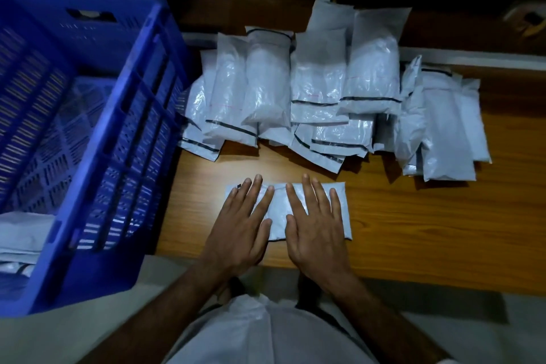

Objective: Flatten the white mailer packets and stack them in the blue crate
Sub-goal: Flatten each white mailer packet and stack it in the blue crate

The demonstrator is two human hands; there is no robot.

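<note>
Left hand (239,233): palm down, fingers (249,195) straight and spread, pointing away from the body.
Right hand (317,230): palm down beside it, fingers straight, thumbs nearly meeting.
Forearms: bare, angled inward from below.

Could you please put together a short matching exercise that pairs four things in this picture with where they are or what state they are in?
Things:
1. blue crate
2. packet under the hands
3. pile of packets
4. left hand and right hand

Places or states:
A. heaped at the far side of the wooden table
B. flat, fingers straight, pressing down side by side
C. stands to the left, a few white packets in its near corner
D. lies alone near the table's front edge

Pairs: 1-C, 2-D, 3-A, 4-B
</note>
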